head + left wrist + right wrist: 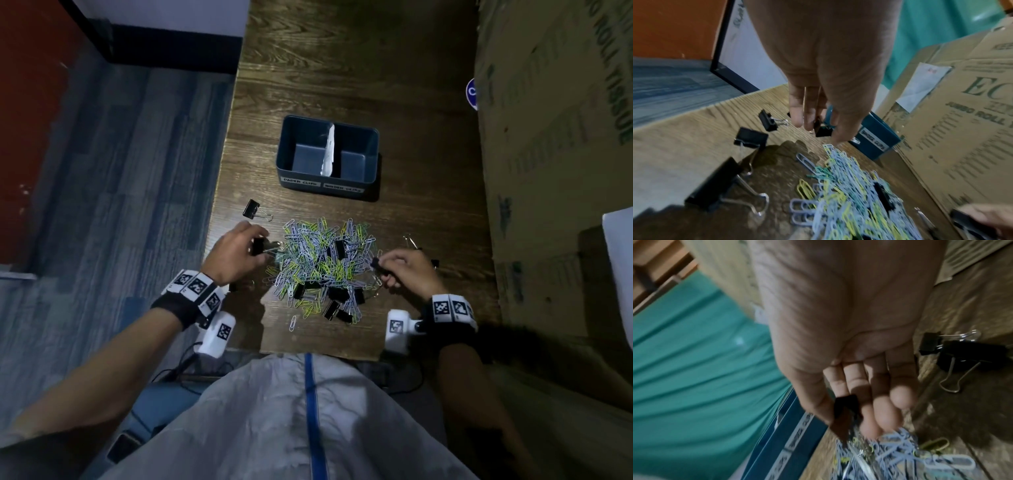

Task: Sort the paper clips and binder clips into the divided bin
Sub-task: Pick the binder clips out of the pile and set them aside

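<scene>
A blue divided bin (371, 157) stands mid-table, labelled for paper clips on the left and binder clips on the right; both compartments look empty. In front of it lies a pile of coloured paper clips (318, 260) with several black binder clips mixed in. At the pile's left edge my left hand (263, 241) grips a black binder clip (257, 247), which the left wrist view shows between its fingertips (823, 130). At the pile's right edge my right hand (382, 265) pinches a small black binder clip (375, 263), seen between thumb and finger (845, 404).
A loose binder clip (252, 209) lies left of the bin, others (751, 138) near my left wrist, two more (953, 352) beside my right hand. A large cardboard box (555, 144) walls off the table's right side. The table's left edge (222, 192) drops to the floor.
</scene>
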`<action>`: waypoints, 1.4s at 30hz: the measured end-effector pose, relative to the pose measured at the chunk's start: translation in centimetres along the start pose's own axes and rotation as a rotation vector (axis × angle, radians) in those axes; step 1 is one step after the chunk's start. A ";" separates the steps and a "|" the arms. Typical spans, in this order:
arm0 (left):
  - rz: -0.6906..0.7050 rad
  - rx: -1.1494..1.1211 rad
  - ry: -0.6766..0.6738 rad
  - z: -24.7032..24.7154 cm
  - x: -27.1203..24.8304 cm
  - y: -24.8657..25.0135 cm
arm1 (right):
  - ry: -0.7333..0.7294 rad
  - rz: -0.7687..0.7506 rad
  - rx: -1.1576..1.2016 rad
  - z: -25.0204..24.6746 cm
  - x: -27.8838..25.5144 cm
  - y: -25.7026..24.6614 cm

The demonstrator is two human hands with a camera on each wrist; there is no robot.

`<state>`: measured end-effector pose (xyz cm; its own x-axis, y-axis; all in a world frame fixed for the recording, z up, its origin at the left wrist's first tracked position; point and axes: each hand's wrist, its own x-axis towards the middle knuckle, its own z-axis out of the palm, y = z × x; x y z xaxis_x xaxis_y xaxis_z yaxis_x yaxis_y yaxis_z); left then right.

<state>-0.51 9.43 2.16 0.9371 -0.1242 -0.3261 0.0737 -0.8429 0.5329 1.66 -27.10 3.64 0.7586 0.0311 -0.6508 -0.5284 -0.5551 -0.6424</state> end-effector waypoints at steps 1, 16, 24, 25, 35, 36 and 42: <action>-0.027 0.003 0.018 -0.4 0.3 -0.6 | 0.039 0.009 0.026 -0.3 0.3 0.4; 0.007 0.495 0.038 0.0 1.0 -1.6 | 0.375 0.068 -0.390 -1.8 2.9 2.8; 0.000 0.255 -0.225 4.6 -0.4 3.0 | 0.208 -0.260 -0.481 4.1 2.4 -0.6; 0.010 0.219 -0.239 5.0 -0.4 3.4 | 0.163 -0.271 -0.494 5.1 2.6 -1.0; 0.217 0.350 -0.282 7.3 -2.0 6.4 | 0.118 -0.416 -0.668 9.1 4.1 -0.8; 0.208 0.370 -0.283 7.7 -2.2 6.5 | 0.130 -0.429 -0.687 9.1 4.0 -0.8; 0.239 0.442 -0.241 8.3 -2.1 7.4 | 0.131 -0.442 -0.762 9.5 3.3 -0.8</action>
<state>-4.75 -0.90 0.30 0.8020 -0.4110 -0.4334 -0.3297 -0.9097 0.2527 0.94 -18.63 -1.82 0.8952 0.3044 -0.3255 0.1849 -0.9183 -0.3501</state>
